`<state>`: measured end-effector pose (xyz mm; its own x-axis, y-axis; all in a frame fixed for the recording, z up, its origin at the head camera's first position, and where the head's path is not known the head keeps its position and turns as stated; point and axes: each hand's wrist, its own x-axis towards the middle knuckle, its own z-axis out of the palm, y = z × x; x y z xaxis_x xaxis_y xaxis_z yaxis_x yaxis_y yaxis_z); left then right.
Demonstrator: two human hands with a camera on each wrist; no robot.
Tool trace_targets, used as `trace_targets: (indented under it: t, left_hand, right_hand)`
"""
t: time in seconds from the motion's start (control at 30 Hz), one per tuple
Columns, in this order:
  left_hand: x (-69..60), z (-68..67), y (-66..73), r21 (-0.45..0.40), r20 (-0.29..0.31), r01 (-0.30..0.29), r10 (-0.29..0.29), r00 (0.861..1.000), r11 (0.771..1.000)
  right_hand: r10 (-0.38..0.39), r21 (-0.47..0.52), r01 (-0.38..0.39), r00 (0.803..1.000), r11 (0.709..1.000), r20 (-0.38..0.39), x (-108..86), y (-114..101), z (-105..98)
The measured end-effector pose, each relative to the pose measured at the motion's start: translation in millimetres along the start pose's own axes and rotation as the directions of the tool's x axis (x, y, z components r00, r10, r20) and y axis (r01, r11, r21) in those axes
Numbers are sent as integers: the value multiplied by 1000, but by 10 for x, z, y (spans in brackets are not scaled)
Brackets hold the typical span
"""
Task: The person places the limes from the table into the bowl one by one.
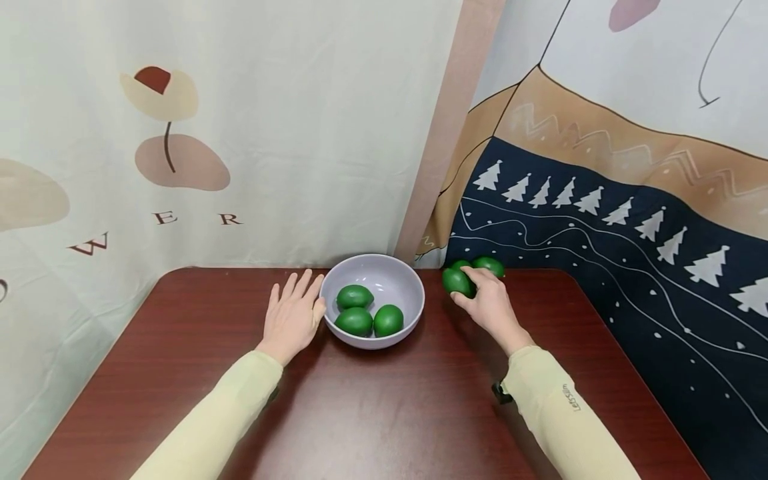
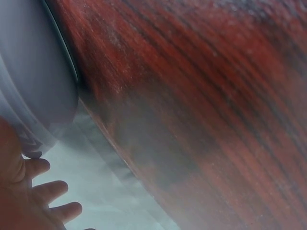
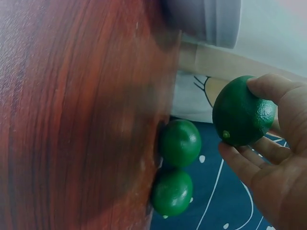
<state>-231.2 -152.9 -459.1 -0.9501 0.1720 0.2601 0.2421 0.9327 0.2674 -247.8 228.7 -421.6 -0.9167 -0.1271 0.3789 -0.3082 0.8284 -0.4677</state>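
Seemingly at pick-up, the right hand (image 1: pixel 491 305) grips a lime (image 3: pixel 242 112) in curled fingers while the left hand (image 1: pixel 291 317), fingers spread, touches the bowl (image 1: pixel 399 283), so carrying over seems called for next.

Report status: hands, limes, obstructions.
Right hand holding lime. Left hand at bowl rim. Three limes inside, two at table's far edge. Path to bowl looks unobstructed.

Bowl (image 1: pixel 393 283): cut off in both wrist views, contents hidden there.
Left hand (image 1: pixel 291 320): cut off by the picture's edge, left wrist view.
Held lime (image 1: pixel 456 283): partly covered by the right hand (image 1: pixel 492 303).
Far lime (image 1: pixel 461 264), right: mostly hidden behind the held lime, head view.
Table (image 1: pixel 372 413): near edge cut off; surface blurred, left wrist view.
Sleeves (image 1: pixel 225 407): cut off, near side.
Sleeve lettering (image 1: pixel 572 398): too small to read surely.
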Motion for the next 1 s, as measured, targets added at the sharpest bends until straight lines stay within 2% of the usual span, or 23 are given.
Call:
trace_targets:
  t: [0.63,1.0]
  left_hand:
    - [-2,-8,-7,4,-12,-15,15,1000,1000]
    - [-2,-41,25,5,3,-16,16,1000,1000]
  right_hand:
    - [-46,71,46,999,996,-2,41,-180,24]
    - [-37,93,34,999,995,24,44,-232,43]
